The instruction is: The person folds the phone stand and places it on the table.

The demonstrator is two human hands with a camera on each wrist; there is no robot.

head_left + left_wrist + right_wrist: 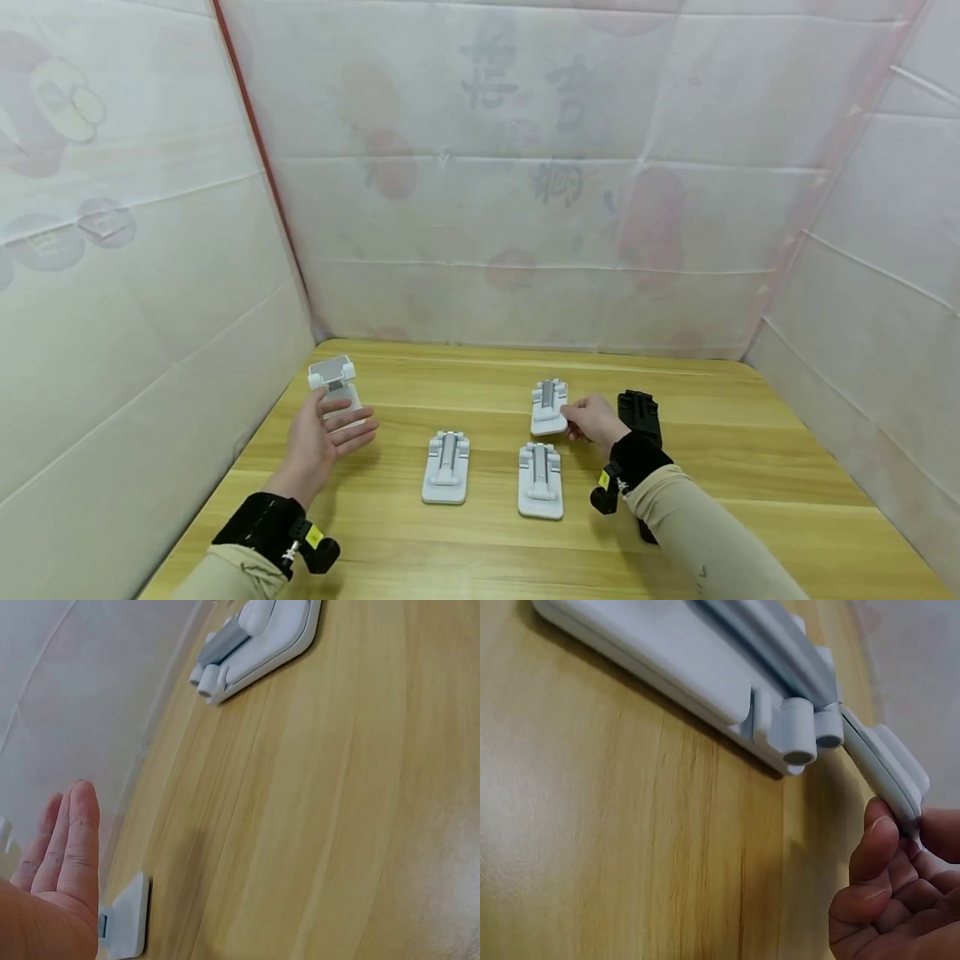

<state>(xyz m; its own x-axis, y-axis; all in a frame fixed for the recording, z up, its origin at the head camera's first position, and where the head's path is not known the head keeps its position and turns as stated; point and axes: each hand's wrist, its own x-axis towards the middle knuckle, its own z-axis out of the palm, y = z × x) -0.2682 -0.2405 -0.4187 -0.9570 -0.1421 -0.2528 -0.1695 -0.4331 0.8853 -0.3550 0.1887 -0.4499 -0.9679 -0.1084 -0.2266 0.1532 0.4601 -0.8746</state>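
I take the opened white stand (335, 385), upright at the far left edge of the worktop (750, 467), as my landmark. My left hand (324, 436) hovers just in front of it, fingers straight and spread, holding nothing; the left wrist view shows those fingers (71, 832) in the air above the wood and the stand's base edge (129, 915) below them. To the right of the landmark lie two folded white stands flat on the wood, the left folded stand (446, 467) and the middle folded stand (541, 481), side by side and apart. Beyond the middle one, farther right of the landmark, sits the far folded stand (549, 407), and my right hand (596, 419) pinches its right edge between thumb and curled fingers. The right wrist view shows that grip closed on the thin lip of the stand (889, 769), beside the hinge of its neighbour (705, 667). A black stand (638, 414) lies just behind the right hand, partly hidden.

I judge the work about a quarter through: one stand is unfolded, one is in hand, and two white ones lie untouched.
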